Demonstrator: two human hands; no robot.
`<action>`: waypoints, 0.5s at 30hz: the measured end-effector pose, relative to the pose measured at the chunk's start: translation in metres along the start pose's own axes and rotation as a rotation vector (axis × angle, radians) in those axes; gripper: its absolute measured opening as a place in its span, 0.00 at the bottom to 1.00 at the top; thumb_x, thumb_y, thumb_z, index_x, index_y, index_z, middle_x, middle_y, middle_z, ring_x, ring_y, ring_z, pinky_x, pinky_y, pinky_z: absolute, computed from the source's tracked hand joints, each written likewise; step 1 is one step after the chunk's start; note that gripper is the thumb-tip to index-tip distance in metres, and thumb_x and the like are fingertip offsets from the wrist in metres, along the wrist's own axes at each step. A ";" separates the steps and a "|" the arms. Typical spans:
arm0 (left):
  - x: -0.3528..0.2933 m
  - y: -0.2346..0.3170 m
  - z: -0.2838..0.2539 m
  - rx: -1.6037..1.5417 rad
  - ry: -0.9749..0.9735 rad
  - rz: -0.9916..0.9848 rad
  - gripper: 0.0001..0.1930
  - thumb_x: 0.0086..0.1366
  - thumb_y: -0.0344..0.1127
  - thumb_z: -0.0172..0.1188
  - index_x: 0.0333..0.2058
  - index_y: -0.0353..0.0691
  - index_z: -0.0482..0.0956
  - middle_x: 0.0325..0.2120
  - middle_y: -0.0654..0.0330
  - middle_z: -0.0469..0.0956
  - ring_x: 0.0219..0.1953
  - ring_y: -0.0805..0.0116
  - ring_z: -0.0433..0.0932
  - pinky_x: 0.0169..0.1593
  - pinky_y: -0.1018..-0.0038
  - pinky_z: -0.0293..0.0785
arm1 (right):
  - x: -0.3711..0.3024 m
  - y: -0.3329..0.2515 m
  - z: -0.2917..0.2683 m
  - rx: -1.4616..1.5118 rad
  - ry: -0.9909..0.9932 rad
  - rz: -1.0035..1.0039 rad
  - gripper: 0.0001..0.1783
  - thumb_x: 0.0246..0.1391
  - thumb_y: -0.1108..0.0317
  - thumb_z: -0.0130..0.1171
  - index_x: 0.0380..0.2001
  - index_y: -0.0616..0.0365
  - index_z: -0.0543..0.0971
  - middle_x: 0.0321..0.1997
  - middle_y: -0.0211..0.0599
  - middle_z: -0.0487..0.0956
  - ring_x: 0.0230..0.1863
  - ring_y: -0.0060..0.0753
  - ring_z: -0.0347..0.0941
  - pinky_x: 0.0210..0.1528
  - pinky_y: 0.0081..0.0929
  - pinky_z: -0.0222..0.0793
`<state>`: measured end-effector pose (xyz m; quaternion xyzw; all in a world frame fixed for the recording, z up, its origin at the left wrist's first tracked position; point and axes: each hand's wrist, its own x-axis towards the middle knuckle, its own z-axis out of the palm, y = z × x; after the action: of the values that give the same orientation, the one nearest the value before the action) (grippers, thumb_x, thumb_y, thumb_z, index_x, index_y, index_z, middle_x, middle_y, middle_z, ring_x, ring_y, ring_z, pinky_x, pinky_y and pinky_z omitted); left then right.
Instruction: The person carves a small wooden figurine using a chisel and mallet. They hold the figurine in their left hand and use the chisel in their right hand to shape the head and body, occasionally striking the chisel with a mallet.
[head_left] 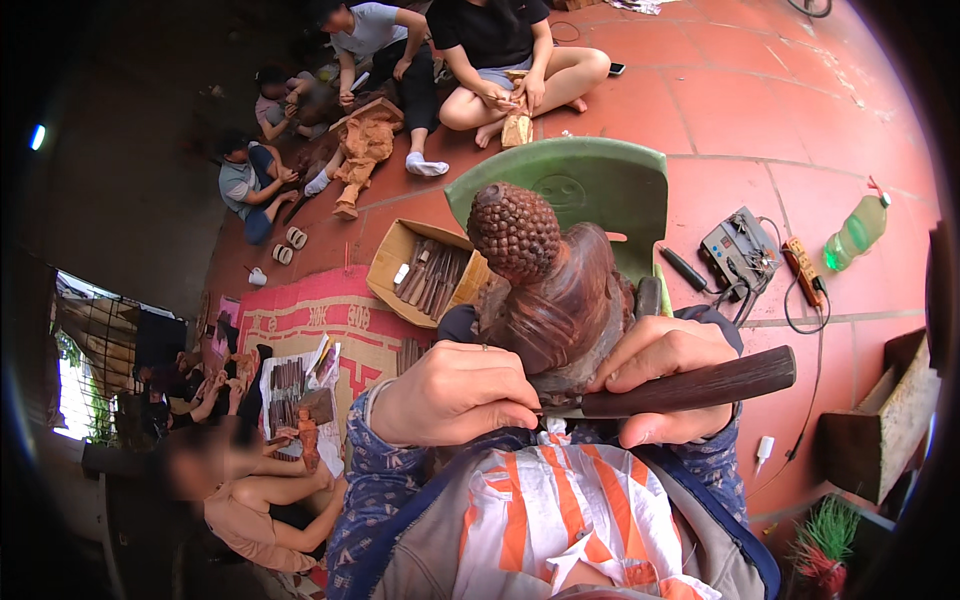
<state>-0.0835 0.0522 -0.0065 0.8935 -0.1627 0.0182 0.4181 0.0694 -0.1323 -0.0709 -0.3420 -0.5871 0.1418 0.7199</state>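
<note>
A dark reddish-brown carved wooden statue (562, 290) stands right in front of me, its head covered in round knobs and its body draped in folds. A carving chisel (710, 388) with a long dark wooden handle lies crosswise just on my side of it. My right hand (672, 368) is closed around that handle, thumb below and fingers above. Closed too, my left hand (455, 393) pinches the thin blade end of the chisel close to the statue's lower part. The tip is hidden by my left fingers and the carving.
A green plastic chair (640, 165) is behind the statue. Left of it are a cardboard box (392, 252) of chisels and a red mat (300, 322). To the right lie a grey control box (742, 248), a power strip (803, 265) and a green bottle (857, 235). Several people sit around with carvings.
</note>
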 end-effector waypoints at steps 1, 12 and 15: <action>-0.002 -0.001 -0.002 -0.041 0.028 -0.025 0.07 0.52 0.27 0.67 0.28 0.34 0.77 0.23 0.57 0.76 0.24 0.61 0.76 0.27 0.71 0.70 | -0.001 -0.001 0.001 0.022 0.048 0.008 0.20 0.39 0.64 0.75 0.31 0.66 0.78 0.32 0.46 0.80 0.32 0.36 0.79 0.34 0.27 0.74; -0.003 -0.037 0.025 0.111 0.772 0.065 0.26 0.41 0.37 0.77 0.37 0.37 0.73 0.33 0.57 0.76 0.32 0.73 0.75 0.33 0.76 0.72 | 0.020 -0.004 0.029 -0.264 0.243 0.070 0.09 0.42 0.77 0.70 0.25 0.66 0.78 0.28 0.47 0.81 0.31 0.37 0.81 0.32 0.26 0.76; 0.013 -0.049 0.020 0.110 0.885 0.029 0.50 0.35 0.43 0.80 0.56 0.38 0.60 0.52 0.52 0.64 0.50 0.65 0.69 0.50 0.68 0.69 | 0.029 -0.005 0.024 -0.395 0.350 -0.010 0.15 0.47 0.68 0.68 0.29 0.64 0.72 0.31 0.57 0.81 0.35 0.45 0.81 0.36 0.33 0.77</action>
<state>-0.0584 0.0626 -0.0535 0.8182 0.0208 0.4132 0.3991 0.0532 -0.1104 -0.0442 -0.4923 -0.4717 -0.0406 0.7304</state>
